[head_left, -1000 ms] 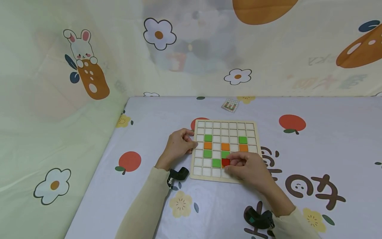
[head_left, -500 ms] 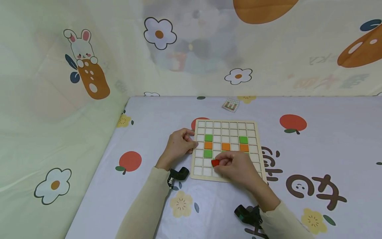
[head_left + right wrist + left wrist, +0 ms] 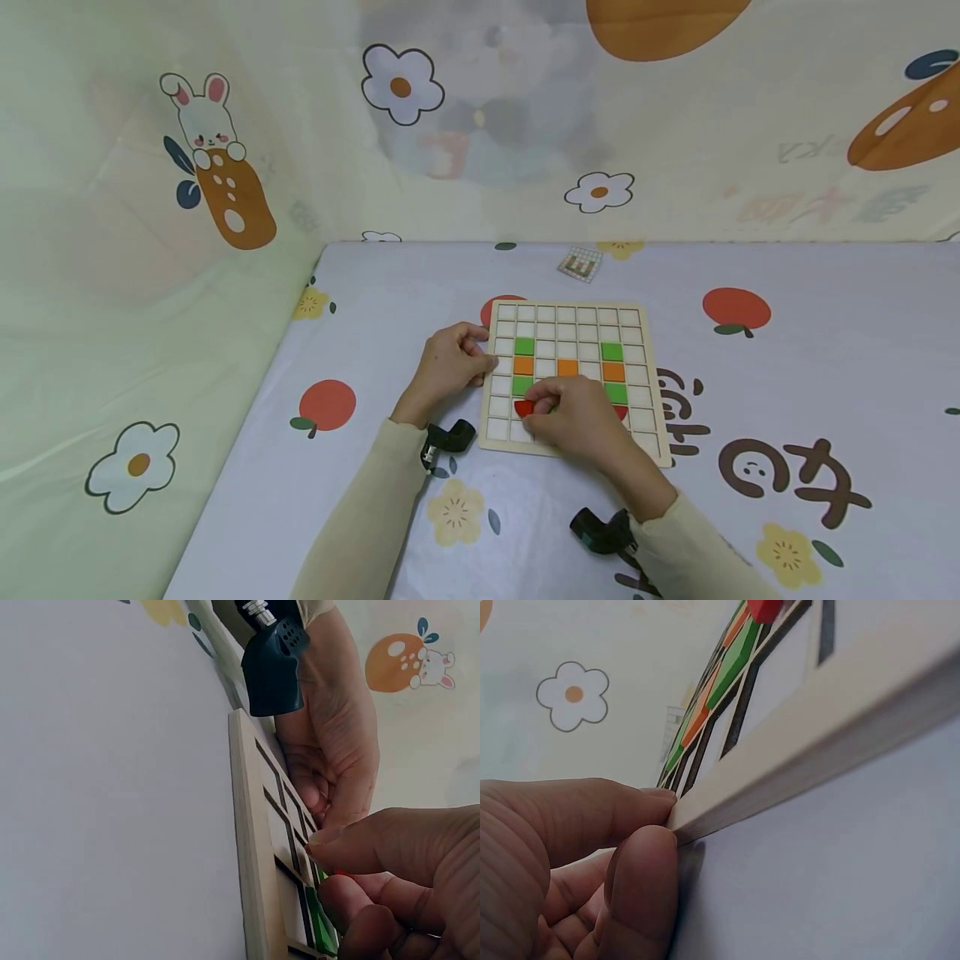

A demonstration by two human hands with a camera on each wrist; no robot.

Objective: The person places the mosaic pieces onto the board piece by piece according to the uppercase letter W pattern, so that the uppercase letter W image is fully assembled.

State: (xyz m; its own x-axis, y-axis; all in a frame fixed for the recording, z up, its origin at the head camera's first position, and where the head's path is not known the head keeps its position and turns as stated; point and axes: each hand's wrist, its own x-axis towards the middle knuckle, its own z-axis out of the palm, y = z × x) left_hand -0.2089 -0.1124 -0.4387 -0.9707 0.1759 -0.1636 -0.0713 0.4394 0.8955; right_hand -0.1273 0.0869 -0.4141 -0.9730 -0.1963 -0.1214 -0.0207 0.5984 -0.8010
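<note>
A wooden grid board with white square cells lies on the cloth. Green tiles and orange tiles fill several cells. My right hand pinches a small red tile between thumb and forefinger, low over the board's left part, just below the green tile there. Another red piece shows partly from behind the right hand. My left hand holds the board's left edge with thumb and forefinger; in the left wrist view the fingertips touch the wooden rim. The right hand hides the lower middle cells.
A small pattern card with a printed grid lies behind the board. Printed cloth covers the table, and a printed curtain hangs behind and at the left. A black wrist camera sits on each wrist.
My right hand has moved leftward across the board with the red tile, uncovering tiles at the right. The left hand has stayed at the board's edge.
</note>
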